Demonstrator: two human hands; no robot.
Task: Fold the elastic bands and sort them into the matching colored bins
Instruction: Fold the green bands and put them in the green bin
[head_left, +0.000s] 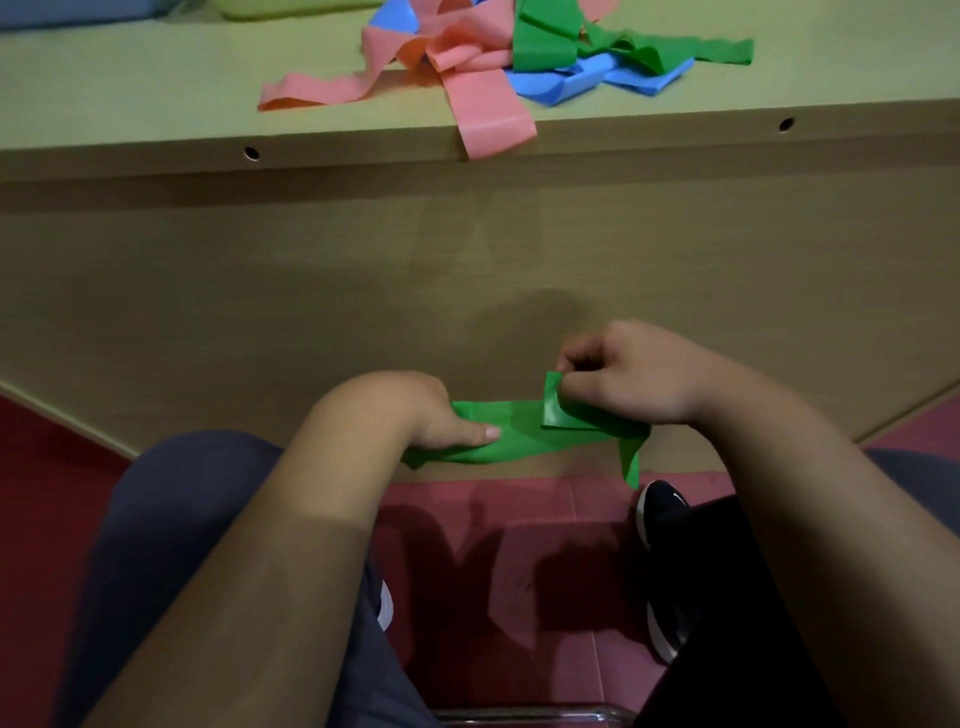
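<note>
Green elastic band (519, 441) held in the air in the lower centre of the frame, below the tabletop (156, 78) edge and in front of the desk's wooden front panel (311, 286). It runs roughly level between the two hands.

Left hand (431, 415): fingers curled round the band's left end, thumb (478, 432) lying flat along its top face. A short stub of band sticks out past the hand at lower left.

Right hand (623, 379): fingers bent, thumb and fingertips pinching a folded-over flap of the band at its right end. The flap stands up against the fingers. A loose tail (631, 462) hangs down just below this hand.

Hands are apart, band spanning the gap, slightly creased in the middle.

Upper centre of frame, on the tabletop: tangled heap of unfolded bands.
- pink bands (483, 98), one end drooping over the front edge
- green bands (545, 41), on top, upper right of heap
- blue bands (582, 78), underneath the green ones

Top left edge: slivers of a blue bin (67, 8) and a yellow-green bin (291, 8), mostly cropped; contents cannot be seen.

Bottom of frame: red floor (519, 597), dark shoe (662, 509) at lower right.
</note>
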